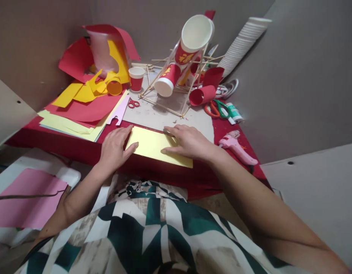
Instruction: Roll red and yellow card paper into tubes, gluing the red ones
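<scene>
A pale yellow sheet of paper, long and narrow, lies at the front edge of the red-covered table between my hands. My left hand holds its left end, thumb on top and fingers along the side. Over the right part, my right hand grips the same sheet, its thumb on the surface and its fingertips at the far edge. Part of the paper is hidden beneath this hand. Just beyond lies a grey board bearing a stick frame with red-and-white paper cups joined in a slanted tube.
Coloured paper sheets and small red scissors lie left. Right are orange-handled scissors, green-handled scissors, a glue bottle and a pink glue gun. A stacked cup column leans behind. Pink paper rests lower left.
</scene>
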A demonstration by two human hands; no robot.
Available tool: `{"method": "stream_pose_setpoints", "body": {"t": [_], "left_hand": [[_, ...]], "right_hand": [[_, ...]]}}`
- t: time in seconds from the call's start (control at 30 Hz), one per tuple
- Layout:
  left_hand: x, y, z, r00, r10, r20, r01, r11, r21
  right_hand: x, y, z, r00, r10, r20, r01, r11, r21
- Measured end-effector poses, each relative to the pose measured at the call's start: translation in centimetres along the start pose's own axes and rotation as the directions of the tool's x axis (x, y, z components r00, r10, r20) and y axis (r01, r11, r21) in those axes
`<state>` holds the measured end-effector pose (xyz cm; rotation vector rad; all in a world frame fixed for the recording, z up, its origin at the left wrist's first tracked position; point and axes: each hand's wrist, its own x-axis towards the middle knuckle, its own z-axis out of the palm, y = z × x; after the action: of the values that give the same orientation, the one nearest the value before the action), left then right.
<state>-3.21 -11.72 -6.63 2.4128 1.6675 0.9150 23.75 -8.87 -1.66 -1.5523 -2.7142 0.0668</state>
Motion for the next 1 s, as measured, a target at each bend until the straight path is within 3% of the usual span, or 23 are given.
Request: {"method": "stream_pose_setpoints", "body": {"t": [0.23,0.37,0.47,0.53,0.57,0.63,0.7,0.77,0.83,0.9,1.0], "left_hand": [[0.1,0.0,0.4,0.999,-0.023,-0.022,0.023,1.0,0.008],[0.0,0.1,0.4,0.999,-0.023,-0.044,0.021,0.999,-0.04],[-0.2,0.5,0.0,0.991,-0.104,-0.079,0.077,0.955,-0.286],[0.0,0.8,-0.6,0.965,-0.243,-0.097,0.145,0.806,-0.574],[0.3,0.9,-1.0,0.945,-0.319,-0.078,0.173,0.685,-0.708],[1.1,1.3,-1.8,0.911,-0.411,0.021,0.207,0.414,-0.886],[2.2,1.8,-2.6,0.907,-0.387,0.164,0.251,0.186,-0.95],[3.2,2.5,-3.2,0.913,-0.287,0.288,0.309,0.029,-0.951],[4.0,3.3,-3.6,0.906,-0.187,0.379,0.374,-0.063,-0.925],[4.4,3.8,-3.8,0.896,-0.139,0.421,0.409,-0.106,-0.906],[4.6,3.9,-4.3,0.897,-0.153,0.416,0.41,-0.07,-0.909]], "right_hand": [[-0.5,0.0,0.0,0.996,0.07,0.047,-0.08,0.962,0.26],[-0.9,0.1,0.5,0.997,0.047,-0.056,-0.015,0.884,0.467],[-1.3,0.2,0.1,0.988,0.051,-0.144,0.054,0.767,0.64],[-1.7,0.1,-0.7,0.963,0.076,-0.259,0.126,0.721,0.682],[-1.9,0.1,-1.3,0.933,0.094,-0.346,0.175,0.723,0.669],[-2.2,-0.1,-2.4,0.826,0.131,-0.548,0.261,0.773,0.578],[-2.5,-0.5,-3.1,0.677,0.108,-0.728,0.292,0.869,0.4],[-2.4,-0.9,-3.4,0.527,-0.02,-0.85,0.293,0.943,0.159],[-2.3,-1.5,-3.2,0.406,-0.185,-0.895,0.307,0.95,-0.057],[-2.1,-2.0,-2.8,0.331,-0.298,-0.896,0.329,0.926,-0.187],[-2.4,-2.5,-2.4,0.305,-0.35,-0.886,0.346,0.907,-0.24]]}}
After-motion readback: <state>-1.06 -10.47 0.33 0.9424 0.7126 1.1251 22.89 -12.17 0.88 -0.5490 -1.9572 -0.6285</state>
